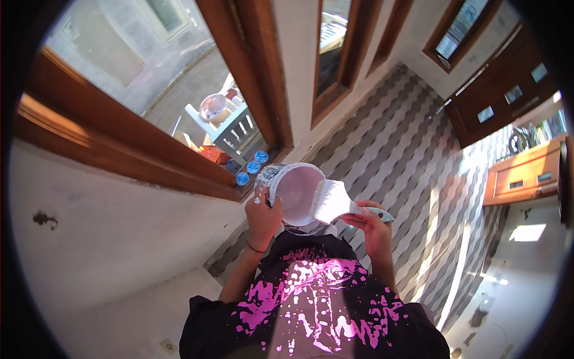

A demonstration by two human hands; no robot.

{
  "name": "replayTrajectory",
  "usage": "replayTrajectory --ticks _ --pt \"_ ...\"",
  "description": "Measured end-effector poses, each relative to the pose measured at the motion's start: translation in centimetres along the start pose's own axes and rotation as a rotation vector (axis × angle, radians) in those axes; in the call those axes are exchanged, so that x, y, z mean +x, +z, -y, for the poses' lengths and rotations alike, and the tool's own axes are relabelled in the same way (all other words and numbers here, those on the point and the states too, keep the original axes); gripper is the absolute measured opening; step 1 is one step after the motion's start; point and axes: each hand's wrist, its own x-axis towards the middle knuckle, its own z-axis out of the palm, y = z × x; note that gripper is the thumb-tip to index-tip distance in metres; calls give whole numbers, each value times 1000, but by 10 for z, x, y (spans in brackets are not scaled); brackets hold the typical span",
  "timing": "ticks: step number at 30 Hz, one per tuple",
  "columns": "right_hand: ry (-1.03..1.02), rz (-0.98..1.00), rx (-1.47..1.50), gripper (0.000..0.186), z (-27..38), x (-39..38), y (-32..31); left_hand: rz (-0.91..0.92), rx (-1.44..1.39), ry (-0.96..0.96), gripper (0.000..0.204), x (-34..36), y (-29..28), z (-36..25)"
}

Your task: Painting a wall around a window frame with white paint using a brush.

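My left hand (263,213) is closed on the side of a round paint bucket (293,190), which is tilted so that its pale inside shows. White paint smears the bucket's outer wall and spots my left fingers. In my right hand (372,229) is a wide paintbrush (333,203), gripped by its light-coloured handle. White covers the brush head, which lies at the bucket's right rim. How much paint is inside the bucket cannot be made out.
Three blue-topped cups (253,167) stand on the sill of a brown wooden window frame (263,78) ahead left. Beyond it is a light-blue chair (236,131). Patterned tiles (382,149) cover the floor. A wooden door (496,99) stands far right; a pale wall (119,239) is at left.
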Motion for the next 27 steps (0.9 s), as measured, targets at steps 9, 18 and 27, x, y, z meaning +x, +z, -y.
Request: replayTrajectory --ticks 9,18,27 --pt "-34 -115 125 26 16 -28 -39 6 131 313 23 -2 35 -36" --pt "-51 -209 162 21 31 -55 -102 242 -95 17 16 -17 79 -100" --pt "-23 -184 88 16 49 -64 -116 236 21 173 12 -38 101 -128"
